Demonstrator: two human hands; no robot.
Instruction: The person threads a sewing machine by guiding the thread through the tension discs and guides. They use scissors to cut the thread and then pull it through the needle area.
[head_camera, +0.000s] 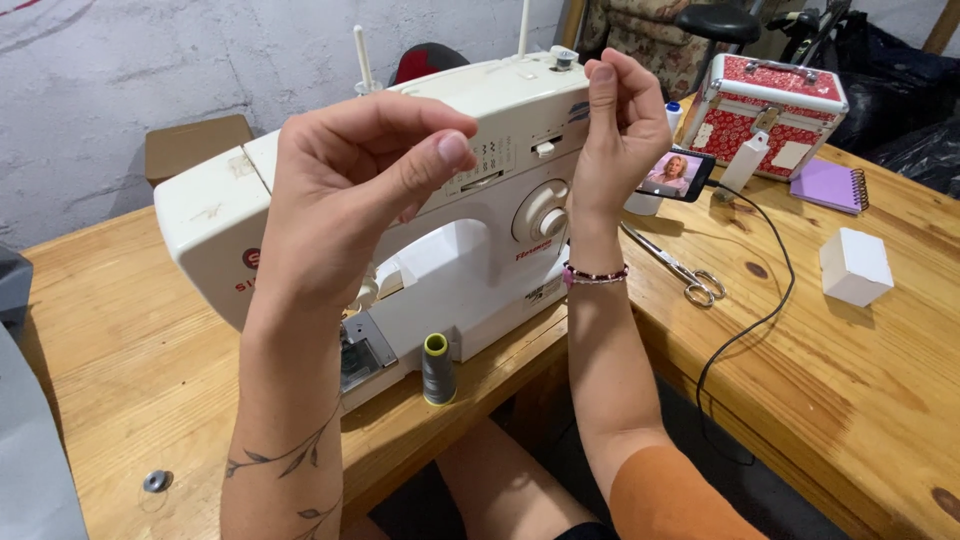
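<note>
Holding both hands up in front of the white sewing machine (470, 200), I read this as threading: my left hand (350, 190) and right hand (620, 125) are raised level, as if a thread runs taut between them, though I cannot make out the strand itself. Nearest me, a grey thread spool (437, 368) stands upright on the wooden table (120, 340) just before the machine's base, and a small metal bobbin (156, 481) lies well to its left. My left fingers are curled, thumb pressed against forefinger in a pinch; my right fingertips are pinched together near the machine's top — beside the bobbin winder. Next, I judge, the thread needs guiding through the upper path, kept taut. Farther right lie scissors (680, 270), a propped phone (678, 174) and a red patterned case (778, 112).
</note>
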